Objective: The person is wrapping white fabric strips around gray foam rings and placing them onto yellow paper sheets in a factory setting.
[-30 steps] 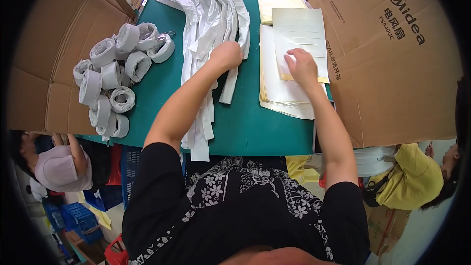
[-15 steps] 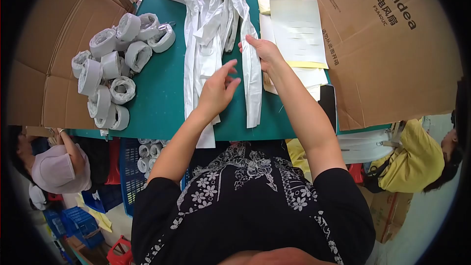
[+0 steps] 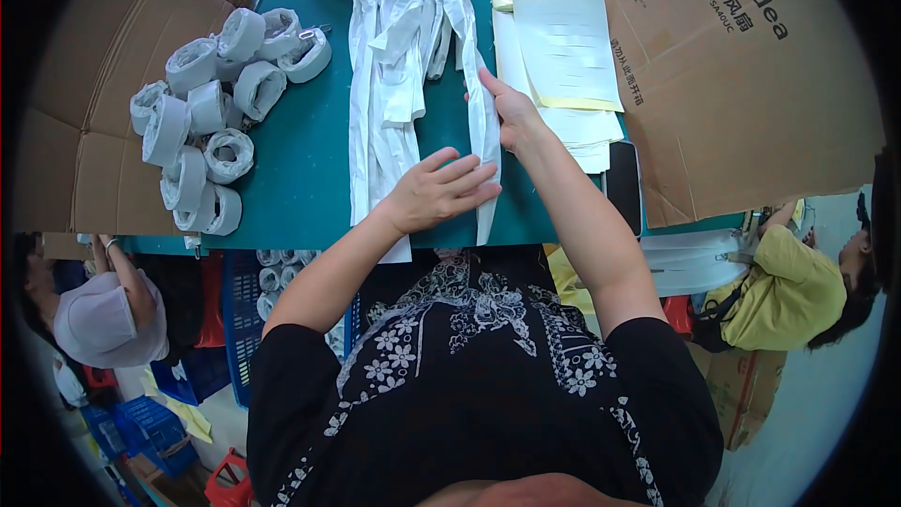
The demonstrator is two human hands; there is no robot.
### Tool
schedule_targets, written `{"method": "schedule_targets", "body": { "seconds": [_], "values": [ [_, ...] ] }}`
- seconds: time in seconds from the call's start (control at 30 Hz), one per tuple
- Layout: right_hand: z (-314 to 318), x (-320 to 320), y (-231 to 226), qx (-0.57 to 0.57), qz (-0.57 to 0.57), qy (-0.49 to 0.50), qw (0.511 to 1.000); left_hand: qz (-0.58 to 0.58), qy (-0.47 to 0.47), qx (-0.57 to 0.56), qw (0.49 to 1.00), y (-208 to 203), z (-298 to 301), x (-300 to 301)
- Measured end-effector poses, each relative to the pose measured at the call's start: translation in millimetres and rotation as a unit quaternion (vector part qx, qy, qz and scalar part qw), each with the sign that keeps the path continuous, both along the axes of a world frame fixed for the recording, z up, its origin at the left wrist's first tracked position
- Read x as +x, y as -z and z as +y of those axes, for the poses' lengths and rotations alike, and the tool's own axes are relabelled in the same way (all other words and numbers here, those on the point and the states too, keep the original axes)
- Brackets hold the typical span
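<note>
A long flat white strip (image 3: pixel 485 145) runs down the green table in front of me, its near end close to the front edge. My right hand (image 3: pixel 511 113) grips it from the right side, thumb on top and fingers underneath, mostly hidden. My left hand (image 3: pixel 443 192) reaches across to the strip's lower part, fingers stretched out and slightly apart, their tips over the strip. Whether they press on it I cannot tell. Left of that strip lies a loose pile of similar white strips (image 3: pixel 383 66), several of them bent over at the far end.
Several white coiled rolls (image 3: pixel 230 157) are heaped at the left beside a cardboard wall (image 3: pixel 103 103). On the right are paper sheets (image 3: pixel 568 47), a dark flat phone-like object (image 3: pixel 623 183) and a cardboard box (image 3: pixel 741 103). A blue basket (image 3: pixel 242 319) holds more rolls below the table edge. People sit on both sides.
My left hand has moved right and nearer, from above the gap to over the strip's lower part. My right hand still holds the strip. The view has shifted slightly.
</note>
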State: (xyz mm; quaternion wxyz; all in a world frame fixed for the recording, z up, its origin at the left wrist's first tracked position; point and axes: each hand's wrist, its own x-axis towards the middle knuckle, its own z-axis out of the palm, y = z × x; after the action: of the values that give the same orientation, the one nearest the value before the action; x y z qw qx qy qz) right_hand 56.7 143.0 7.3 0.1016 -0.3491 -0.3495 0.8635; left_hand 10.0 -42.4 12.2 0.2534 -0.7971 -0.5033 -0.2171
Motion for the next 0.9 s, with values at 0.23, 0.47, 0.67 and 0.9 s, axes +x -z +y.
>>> {"method": "schedule_targets", "body": {
  "seconds": [0.23, 0.47, 0.67, 0.9],
  "values": [
    [-4.0, -3.0, -3.8, -0.102, 0.057, 0.004, 0.993, -0.003, 0.086, -0.013, 0.996, -5.9, -5.1, 2.8],
    [-10.3, -8.3, 6.9, 0.143, 0.06, 0.024, 0.988, -0.061, 0.06, 0.008, 0.996, -2.9, -21.4, 11.5],
    [-4.1, -0.2, 16.8, -0.132, 0.179, -0.062, 0.973, -0.066, 0.055, -0.084, 0.993, -2.3, -16.0, 27.6],
    [-11.2, 6.1, 24.4, -0.41, 0.476, -0.116, 0.769, -0.165, -0.021, -0.1, 0.981, 7.6, -10.2, 39.5]
  ]
}}
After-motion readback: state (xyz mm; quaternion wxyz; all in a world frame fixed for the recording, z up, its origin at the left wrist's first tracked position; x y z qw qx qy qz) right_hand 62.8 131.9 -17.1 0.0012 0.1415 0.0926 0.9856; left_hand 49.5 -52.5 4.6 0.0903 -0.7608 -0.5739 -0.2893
